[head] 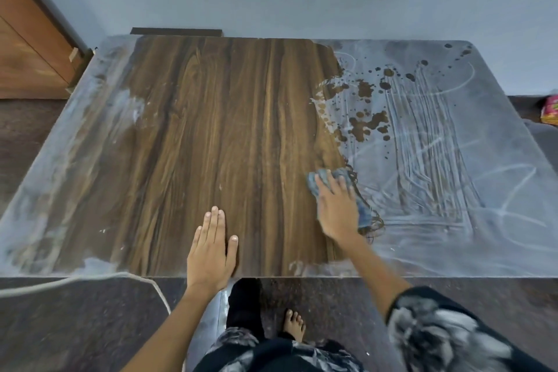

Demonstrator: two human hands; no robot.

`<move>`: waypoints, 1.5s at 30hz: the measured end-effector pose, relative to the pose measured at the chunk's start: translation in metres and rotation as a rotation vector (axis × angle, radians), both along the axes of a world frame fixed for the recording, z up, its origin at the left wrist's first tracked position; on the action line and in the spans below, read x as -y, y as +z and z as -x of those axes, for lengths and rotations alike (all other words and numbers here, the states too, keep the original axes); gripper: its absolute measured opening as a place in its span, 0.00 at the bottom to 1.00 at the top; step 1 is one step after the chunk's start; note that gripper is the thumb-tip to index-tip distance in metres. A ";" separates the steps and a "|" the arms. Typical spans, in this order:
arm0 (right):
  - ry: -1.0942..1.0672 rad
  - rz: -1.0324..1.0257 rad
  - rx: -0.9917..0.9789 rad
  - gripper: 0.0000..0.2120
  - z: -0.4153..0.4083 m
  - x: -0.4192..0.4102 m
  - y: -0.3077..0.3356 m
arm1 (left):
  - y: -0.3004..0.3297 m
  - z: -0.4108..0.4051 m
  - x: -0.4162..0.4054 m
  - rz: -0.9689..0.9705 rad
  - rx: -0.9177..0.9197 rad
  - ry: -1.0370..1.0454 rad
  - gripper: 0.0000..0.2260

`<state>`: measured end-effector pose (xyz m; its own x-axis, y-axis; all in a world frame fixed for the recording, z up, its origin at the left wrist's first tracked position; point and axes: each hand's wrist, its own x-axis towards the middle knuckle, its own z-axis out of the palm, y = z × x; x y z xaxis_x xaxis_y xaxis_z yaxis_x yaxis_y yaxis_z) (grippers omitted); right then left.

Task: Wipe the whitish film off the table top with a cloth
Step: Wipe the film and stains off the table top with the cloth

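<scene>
From my remote seat, I see a person's right hand [336, 208] pressing a bluish-grey cloth [338, 183] flat against the wooden table top [211, 130], fingers spread over the fabric rather than curled around it. The cloth sits near the front edge, right at the border where bare wood grain meets the whitish film [468, 145] covering the table's right side. More film streaks the left edge. The left hand [211, 246] lies palm-down on the cleaned wood near the front edge, fingers straight and together, holding nothing. Dark splash marks [367, 124] dot the film toward the back. A pink packet [549, 109], contents unreadable, lies beyond the table's right edge.
</scene>
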<state>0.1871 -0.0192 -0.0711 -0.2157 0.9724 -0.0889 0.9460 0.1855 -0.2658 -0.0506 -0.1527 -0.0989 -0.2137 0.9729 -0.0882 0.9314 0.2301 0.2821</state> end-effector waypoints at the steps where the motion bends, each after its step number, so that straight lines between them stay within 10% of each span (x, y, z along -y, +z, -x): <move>1: 0.050 -0.010 -0.017 0.22 0.017 0.010 0.000 | 0.000 -0.004 0.006 -0.002 0.002 0.010 0.31; 11: 0.494 0.029 -0.095 0.22 0.012 0.121 -0.008 | 0.004 -0.046 0.012 0.022 0.021 0.220 0.26; 23: -0.006 0.003 -0.062 0.30 -0.039 0.105 -0.009 | -0.005 -0.093 0.069 -0.016 0.002 0.082 0.28; 45: 0.078 -0.012 -0.075 0.25 0.044 0.021 -0.011 | 0.015 -0.078 -0.076 0.003 0.072 -0.154 0.23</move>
<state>0.1430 -0.0407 -0.0817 -0.2967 0.9532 -0.0579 0.9059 0.2617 -0.3329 0.0271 -0.0764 -0.0841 -0.0546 0.9934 -0.1011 0.9333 0.0868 0.3486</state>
